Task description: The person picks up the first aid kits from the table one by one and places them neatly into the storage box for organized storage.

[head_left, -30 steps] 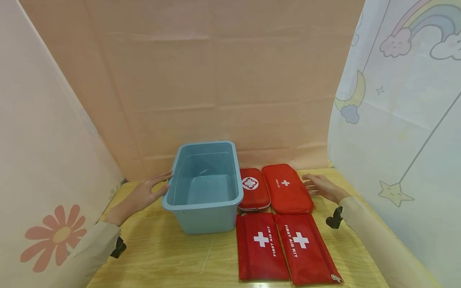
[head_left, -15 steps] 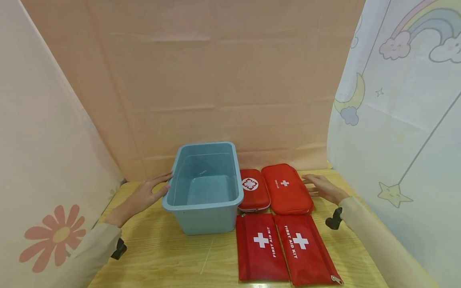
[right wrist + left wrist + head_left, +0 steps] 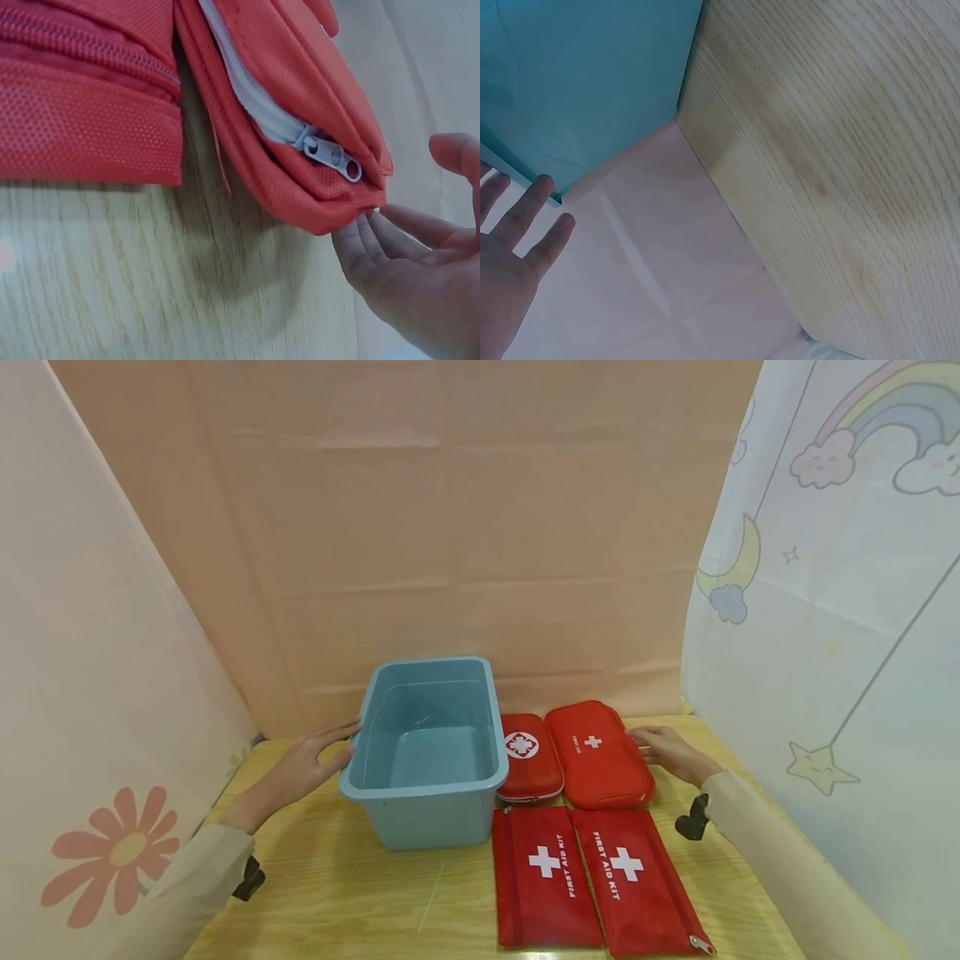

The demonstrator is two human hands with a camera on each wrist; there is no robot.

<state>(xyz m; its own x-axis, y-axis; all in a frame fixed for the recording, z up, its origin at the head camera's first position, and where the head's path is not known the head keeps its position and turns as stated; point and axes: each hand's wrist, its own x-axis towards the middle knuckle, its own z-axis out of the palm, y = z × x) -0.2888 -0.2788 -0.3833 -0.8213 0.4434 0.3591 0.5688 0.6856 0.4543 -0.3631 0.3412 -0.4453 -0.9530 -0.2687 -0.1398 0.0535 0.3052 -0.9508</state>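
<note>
A light blue plastic bin stands on the table. My left hand touches its left rim with extended fingers; in the left wrist view the fingertips lie along the rim. To the bin's right is a red first aid pouch with a white cross. My right hand is at this pouch's right edge. In the right wrist view its fingers meet the pouch's lower corner near a white zipper pull, while the thumb stands apart from it.
Between bin and pouch lies a smaller red hard-shell case with a round white emblem. Two flat red first aid kit pouches lie nearer the front. An orange cloth hangs behind the wooden table, with printed white sheets at both sides.
My right hand has shifted slightly left, bringing its fingers to the pouch's edge. The left hand stays at the bin's rim, and the bin and kits look unmoved.
</note>
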